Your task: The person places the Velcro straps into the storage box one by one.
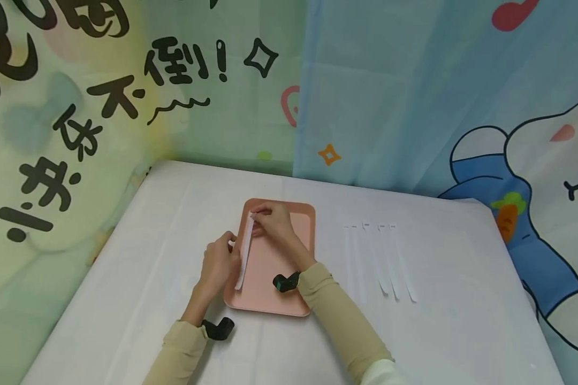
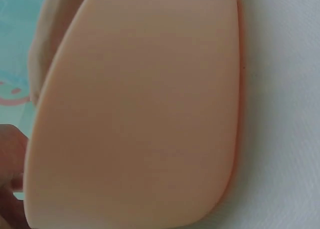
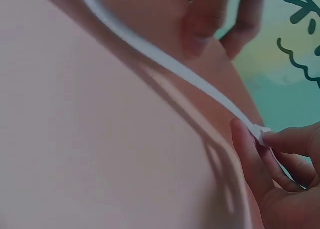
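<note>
A pink rectangular tray [image 1: 270,291] lies on the white-covered table. My right hand [image 1: 276,222] pinches the head end of a white cable tie [image 1: 244,262] near the tray's far left corner. In the right wrist view the cable tie [image 3: 175,66] curves along the inside of the rim, its small square head between thumb and fingers. My left hand [image 1: 218,262] grips the tray's left rim with bent fingers. The left wrist view is mostly filled by the pink tray [image 2: 135,114].
Several more white cable ties [image 1: 382,286] lie side by side right of the tray, heads away from me, some near ends curling up. They stand out little from the white tablecloth [image 1: 462,321]. Printed curtains [image 1: 366,107] hang behind and left of the table.
</note>
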Available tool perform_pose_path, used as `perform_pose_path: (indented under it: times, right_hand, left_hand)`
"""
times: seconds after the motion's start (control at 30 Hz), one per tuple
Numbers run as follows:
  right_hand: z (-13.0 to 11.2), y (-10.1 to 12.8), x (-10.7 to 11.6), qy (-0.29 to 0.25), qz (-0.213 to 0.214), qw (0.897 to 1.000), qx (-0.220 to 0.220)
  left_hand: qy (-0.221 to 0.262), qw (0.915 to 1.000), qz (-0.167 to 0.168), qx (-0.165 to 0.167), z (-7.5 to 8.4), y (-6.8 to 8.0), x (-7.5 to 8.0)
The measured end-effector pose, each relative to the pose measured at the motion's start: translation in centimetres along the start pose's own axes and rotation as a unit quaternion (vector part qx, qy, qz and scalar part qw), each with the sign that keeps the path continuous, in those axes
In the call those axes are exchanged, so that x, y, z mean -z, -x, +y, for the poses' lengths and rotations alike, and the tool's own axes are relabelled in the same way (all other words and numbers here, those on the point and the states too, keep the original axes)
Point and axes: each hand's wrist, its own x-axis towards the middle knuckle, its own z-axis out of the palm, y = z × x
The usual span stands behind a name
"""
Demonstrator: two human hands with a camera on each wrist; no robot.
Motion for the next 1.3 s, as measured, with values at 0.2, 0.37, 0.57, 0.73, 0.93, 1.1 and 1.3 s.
perform_pose_path:
  times: [0.2,0.37,0.57,0.73,0.93,1.1,1.3]
  right_hand:
    - [0.6,0.0,-0.8,0.007,-0.027,1.000,-0.013]
    - [1.0,0.3,-0.7,0.063,-0.029,0.997,0.016]
    - [1.1,0.9,0.2,0.150,-0.037,0.987,0.053]
    - [0.5,1.3,1.9,0.119,-0.037,0.991,0.055]
    - [-0.8,2.2,4.9,0.076,-0.013,0.996,0.044]
    - [-1.0,4.5,8.2,0.058,0.034,0.997,0.036]
    - [0.0,6.7,13.0,0.044,0.081,0.995,0.039]
  left_hand:
    - [-0.008,0.9999,0.007,0.006,0.2,0.1,0.1]
    - [-0.010,0.9999,0.006,0.006,0.4,0.3,-0.2]
    - [-0.010,0.9999,0.000,0.009,0.5,0.7,-0.5]
    - [-0.013,0.9999,-0.006,0.008,0.8,0.6,-0.4]
    - [-0.020,0.9997,-0.009,0.012,1.0,-0.1,0.1]
    - [-0.013,0.9998,-0.012,0.001,1.0,0.5,-0.1]
    - [-0.014,0.9998,-0.011,-0.007,1.2,1.2,0.0]
